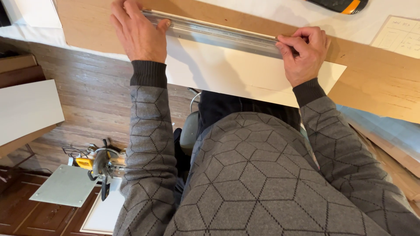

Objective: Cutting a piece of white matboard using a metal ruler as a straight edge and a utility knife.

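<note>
Hands on a long metal straightedge [214, 32], laid across a white sheet [227, 72] atop a brown board [376, 78]. Left hand [138, 32] spread flat, palm down, fingers wide and pressing on the far left end of the straightedge. Right hand [304, 52] curled narrow at the right end, fingertips pinched together against the edge of the metal; possibly around a thin tool, but too hidden to tell. Long axis of the straightedge running from under the left fingers down-right to the right fingertips, so directly between both hands, touching both. Neither hand nearer than the other: one at each end. White sheet just below the fingers, reaching toward the grey patterned sweater [262, 175]. Well apart from the fingers, down on the wooden floor [92, 100]: a power saw [100, 164].
</note>
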